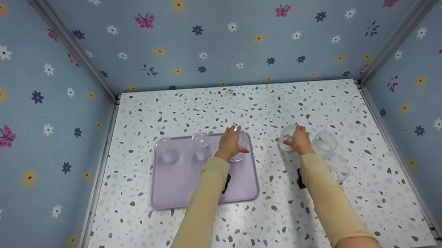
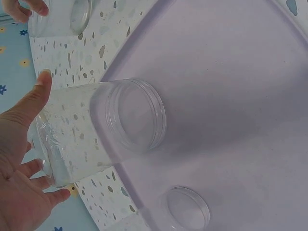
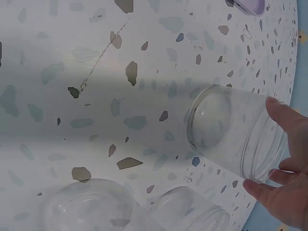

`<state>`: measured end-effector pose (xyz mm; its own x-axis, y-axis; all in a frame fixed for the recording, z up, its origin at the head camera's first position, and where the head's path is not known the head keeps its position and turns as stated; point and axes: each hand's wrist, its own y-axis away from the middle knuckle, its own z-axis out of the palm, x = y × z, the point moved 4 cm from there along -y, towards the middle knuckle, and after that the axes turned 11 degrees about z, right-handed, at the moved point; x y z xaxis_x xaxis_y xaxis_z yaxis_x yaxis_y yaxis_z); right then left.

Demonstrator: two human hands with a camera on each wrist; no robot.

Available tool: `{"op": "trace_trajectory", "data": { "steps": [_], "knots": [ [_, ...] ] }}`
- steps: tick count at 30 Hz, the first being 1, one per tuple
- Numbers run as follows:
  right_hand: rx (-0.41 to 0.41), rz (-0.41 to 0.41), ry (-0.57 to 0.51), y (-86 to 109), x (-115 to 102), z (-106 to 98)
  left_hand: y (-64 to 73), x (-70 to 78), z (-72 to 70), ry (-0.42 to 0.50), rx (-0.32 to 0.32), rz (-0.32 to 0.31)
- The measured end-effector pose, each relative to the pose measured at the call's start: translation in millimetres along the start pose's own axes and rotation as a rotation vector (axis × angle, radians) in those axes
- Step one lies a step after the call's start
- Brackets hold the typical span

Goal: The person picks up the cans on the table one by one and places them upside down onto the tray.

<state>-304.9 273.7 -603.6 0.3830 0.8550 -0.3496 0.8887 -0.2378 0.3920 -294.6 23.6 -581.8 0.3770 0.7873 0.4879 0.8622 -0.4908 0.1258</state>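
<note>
Evidently the hands work apart. The left hand (image 1: 230, 143) spreads its mostly straight fingers around the upper end of the end jar (image 2: 77, 130), which stands at two o'clock on the tray (image 1: 175, 190); how firmly they touch, I cannot tell. The right hand (image 1: 300, 139) grips the rim of the loose jar (image 3: 216, 120), to the tray's three o'clock on the counter (image 1: 259, 109) — thumb on one side, fingers on the other, presumably because so wide a mouth needs a full span.

The middle jar (image 1: 202, 147) and the far jar (image 1: 168, 152) stand at twelve and ten on the tray, probably spaced to leave finger room. The upper jar (image 1: 325, 142) and the lower jar (image 1: 338, 166) sit at three and four o'clock from the loose jar.

All are clear cylinders, glass or plastic; the end jar's ridged end seems to face down, the loose jar's up. The tray is smooth lilac, round-cornered, raised at its rim — the counter white with grey flecks.
</note>
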Motion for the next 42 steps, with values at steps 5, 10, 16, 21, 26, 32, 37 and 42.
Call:
{"op": "trace_trajectory", "data": {
  "steps": [5,10,16,21,26,32,37,42],
  "knots": [
    [0.029,-0.017,0.017,1.5,3.1,-3.2,0.8,-0.1,-2.0,0.018,0.036,-0.004],
    [0.073,-0.028,0.02,3.4,7.0,-8.0,1.9,1.0,-5.4,0.014,0.071,0.002],
    [0.091,-0.032,-0.002,4.4,9.8,-13.6,2.1,2.7,-10.0,-0.002,0.073,0.007],
    [0.119,-0.064,-0.03,5.7,6.5,-21.2,2.8,2.7,-16.8,-0.002,0.123,0.006],
    [0.157,-0.096,-0.071,8.8,-1.4,-28.9,4.4,4.2,-24.5,0.068,0.194,0.012],
    [0.199,-0.178,-0.111,18.4,-15.7,-37.3,6.9,5.9,-31.9,0.122,0.266,0.023],
    [0.222,-0.24,-0.165,28.2,-26.1,-42.0,8.9,7.0,-35.8,0.13,0.327,0.038],
    [0.245,-0.303,-0.238,38.4,-36.3,-44.0,10.3,9.3,-36.9,0.172,0.375,0.028]
  ]
}}
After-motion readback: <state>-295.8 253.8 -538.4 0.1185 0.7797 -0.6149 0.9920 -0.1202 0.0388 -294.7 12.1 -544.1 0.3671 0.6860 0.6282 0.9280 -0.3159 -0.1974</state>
